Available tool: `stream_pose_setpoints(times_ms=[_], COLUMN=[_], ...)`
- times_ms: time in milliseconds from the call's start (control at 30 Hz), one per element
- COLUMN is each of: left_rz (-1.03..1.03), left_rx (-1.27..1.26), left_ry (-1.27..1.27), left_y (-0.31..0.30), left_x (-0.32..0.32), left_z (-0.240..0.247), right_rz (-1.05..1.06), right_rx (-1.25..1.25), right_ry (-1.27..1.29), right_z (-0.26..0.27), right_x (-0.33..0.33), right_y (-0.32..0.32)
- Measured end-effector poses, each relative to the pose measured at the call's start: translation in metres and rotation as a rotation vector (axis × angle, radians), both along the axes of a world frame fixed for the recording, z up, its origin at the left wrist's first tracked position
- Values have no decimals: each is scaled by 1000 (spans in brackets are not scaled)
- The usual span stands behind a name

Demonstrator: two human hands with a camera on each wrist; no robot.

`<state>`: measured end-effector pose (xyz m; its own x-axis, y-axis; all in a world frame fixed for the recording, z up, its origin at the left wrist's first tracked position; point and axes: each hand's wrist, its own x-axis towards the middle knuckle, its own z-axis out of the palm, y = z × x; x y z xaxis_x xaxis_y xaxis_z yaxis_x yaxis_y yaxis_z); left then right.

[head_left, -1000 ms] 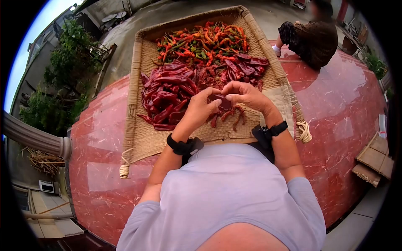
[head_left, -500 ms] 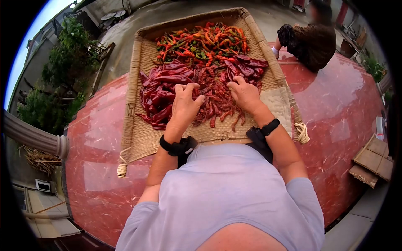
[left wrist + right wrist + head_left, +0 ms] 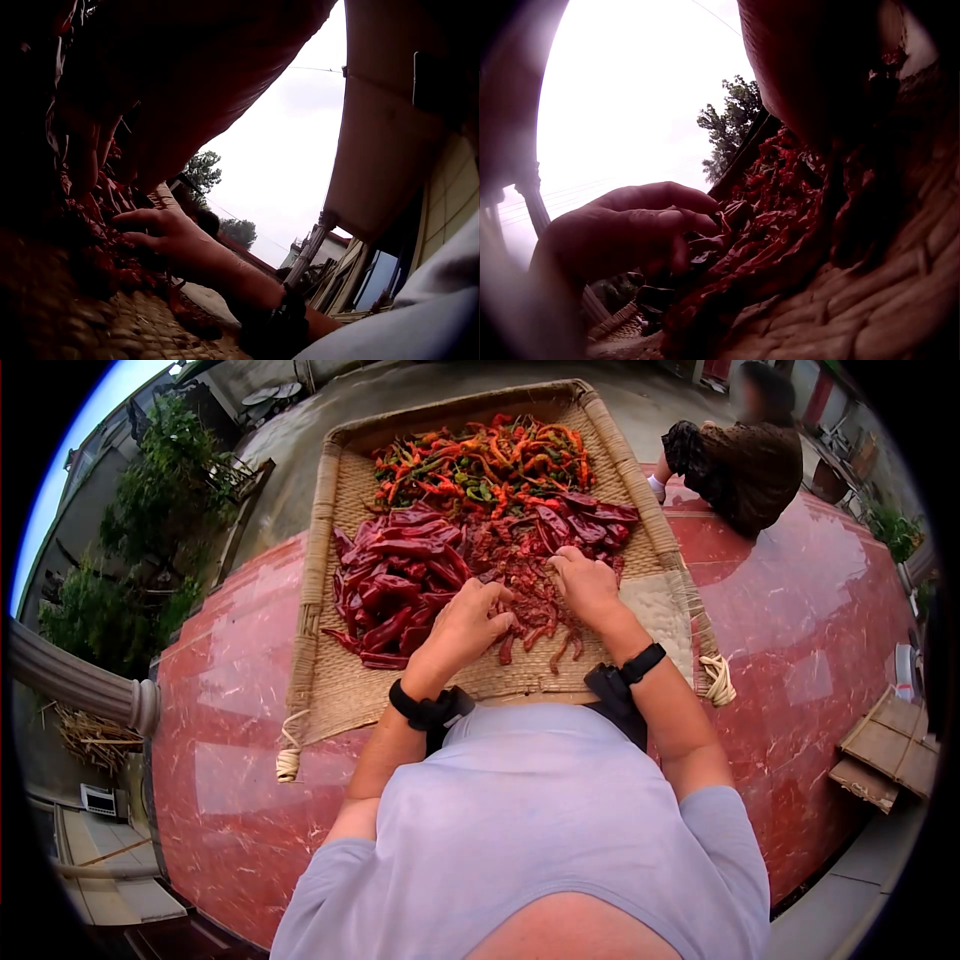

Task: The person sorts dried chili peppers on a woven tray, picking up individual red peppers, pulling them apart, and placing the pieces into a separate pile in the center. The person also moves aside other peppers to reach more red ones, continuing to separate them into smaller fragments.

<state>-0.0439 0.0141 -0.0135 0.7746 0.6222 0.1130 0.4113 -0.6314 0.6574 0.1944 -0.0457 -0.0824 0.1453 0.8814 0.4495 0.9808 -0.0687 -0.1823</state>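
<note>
In the head view my left hand (image 3: pixel 468 622) reaches over the heap of small dried chilies (image 3: pixel 522 575), its fingers slightly bent and thumb apart. My right hand (image 3: pixel 588 588) is on the other side of that heap, fingertips right at the chilies. The left wrist view shows the right hand (image 3: pixel 176 240) with thumb and fingers spread at the heap. From the right wrist view, the left hand (image 3: pixel 637 225) has its fingers stretched out to the chilies. No chili shows gripped in either hand. Large dark red peppers (image 3: pixel 390 585) lie beside the left hand.
A shallow woven tray (image 3: pixel 325 560) holds all the peppers. Orange and green chilies (image 3: pixel 490 460) fill its far end, and more dark peppers (image 3: pixel 590 520) lie at right. A seated person (image 3: pixel 745 470) is beyond the tray on the red tiled floor (image 3: pixel 800 620). Cardboard (image 3: pixel 890 745) lies far right.
A second ago both hands held a dark red pepper between them. The hands then parted without it. Since then the left hand has moved rightward and down to the small chilies.
</note>
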Motion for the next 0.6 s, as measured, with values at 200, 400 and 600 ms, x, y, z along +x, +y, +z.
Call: stream_pose_setpoints(times_ms=[200,400,600], left_rz=[46,74,207], left_rx=[-7,148,304], left_ry=[-135,-148,-100], left_y=[1,-5,2], left_x=[6,14,4], left_z=[3,9,8], right_rz=[-35,412,191], right_rx=[184,-168,-66], right_ry=[647,1124,765], right_z=[37,78,85], right_x=[-1,-31,0], right_y=[-4,-27,-15])
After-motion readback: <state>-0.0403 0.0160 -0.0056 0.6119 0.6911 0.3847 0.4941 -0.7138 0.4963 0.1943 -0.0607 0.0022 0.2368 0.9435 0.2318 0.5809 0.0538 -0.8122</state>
